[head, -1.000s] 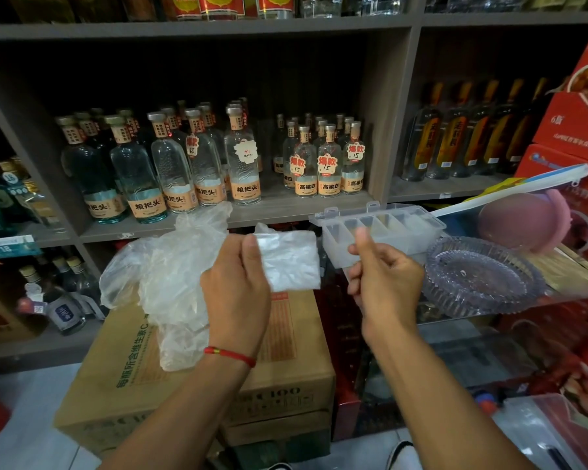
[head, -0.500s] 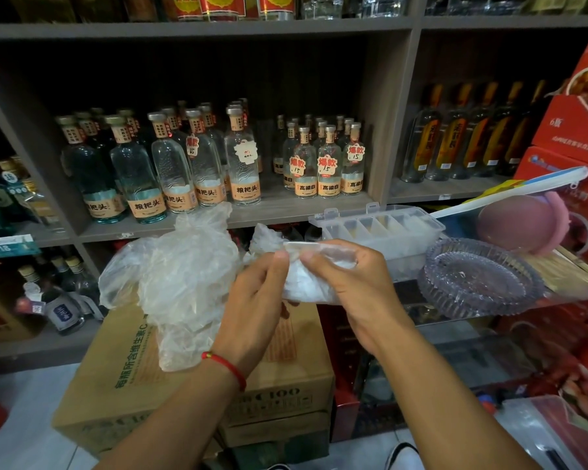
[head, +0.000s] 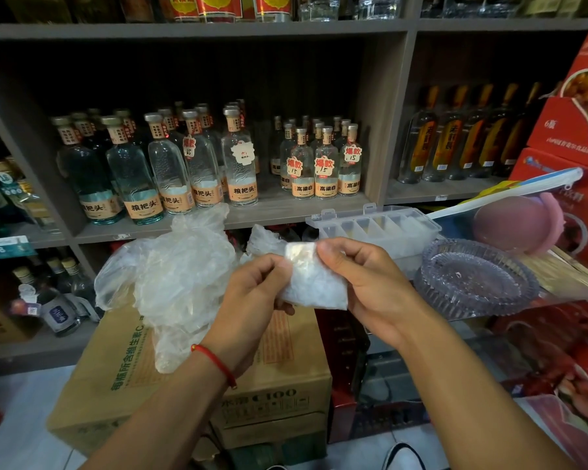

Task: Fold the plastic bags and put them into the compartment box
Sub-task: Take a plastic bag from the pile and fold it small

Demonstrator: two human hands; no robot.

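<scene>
Both hands pinch a folded plastic bag (head: 311, 283) at chest height: the left hand (head: 252, 300) curls round its left edge, the right hand (head: 364, 283) clamps thumb and fingers on its upper right corner. The packet's long axis runs roughly left to right between them. The clear compartment box (head: 374, 228) stands open just behind and right of the bag, beyond the right hand's knuckles, making that hand the likelier one to carry it in. A heap of loose plastic bags (head: 174, 279) lies on a cardboard carton (head: 123, 385) to the left. A glass ashtray (head: 476, 279) sits right of the box; liquor bottles (head: 241, 164) line the shelf behind. Nothing visibly blocks the path.
</scene>
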